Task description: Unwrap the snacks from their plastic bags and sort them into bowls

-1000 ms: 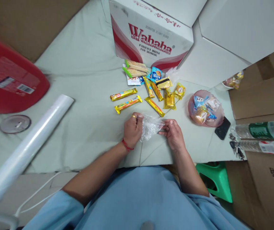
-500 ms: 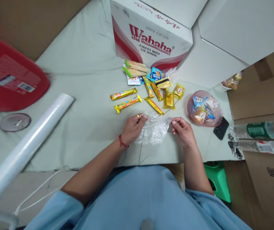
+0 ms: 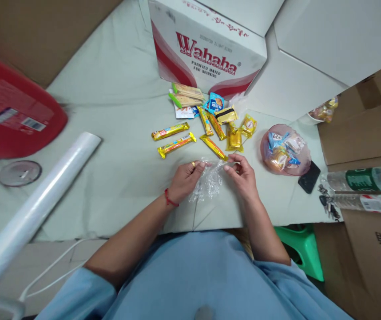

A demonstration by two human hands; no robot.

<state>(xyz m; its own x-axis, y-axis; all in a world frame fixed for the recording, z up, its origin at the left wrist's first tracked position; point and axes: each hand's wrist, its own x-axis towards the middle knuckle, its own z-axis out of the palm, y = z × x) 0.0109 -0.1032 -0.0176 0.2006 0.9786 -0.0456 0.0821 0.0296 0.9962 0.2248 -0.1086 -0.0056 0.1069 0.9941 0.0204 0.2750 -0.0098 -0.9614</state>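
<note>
Crumpled clear plastic film (image 3: 207, 182) hangs between my two hands, low over the table's near side. My left hand (image 3: 186, 178) pinches its upper left edge between thumb and forefinger. On the other side, my right hand (image 3: 243, 174) has thumb and forefinger at the upper right edge, with the remaining fingers curled loosely. Just beyond the film lies a yellow-wrapped snack bar (image 3: 213, 147). Two more yellow bars (image 3: 170, 130) lie to its left. Behind them are yellow packets (image 3: 234, 138), blue packets (image 3: 216, 103) and green-ended wrapped biscuits (image 3: 187, 94).
A pink bowl (image 3: 305, 153) of wrapped snacks stands right, beside a black phone (image 3: 309, 178), keys (image 3: 328, 207) and plastic bottles (image 3: 363, 179). A Wahaha carton (image 3: 207, 53) stands behind. Left are a film roll (image 3: 44, 204), a round lid (image 3: 20, 173) and a red container (image 3: 17, 106).
My right hand has moved left, closer to my left hand. The plastic film between them has bunched up and become narrower.
</note>
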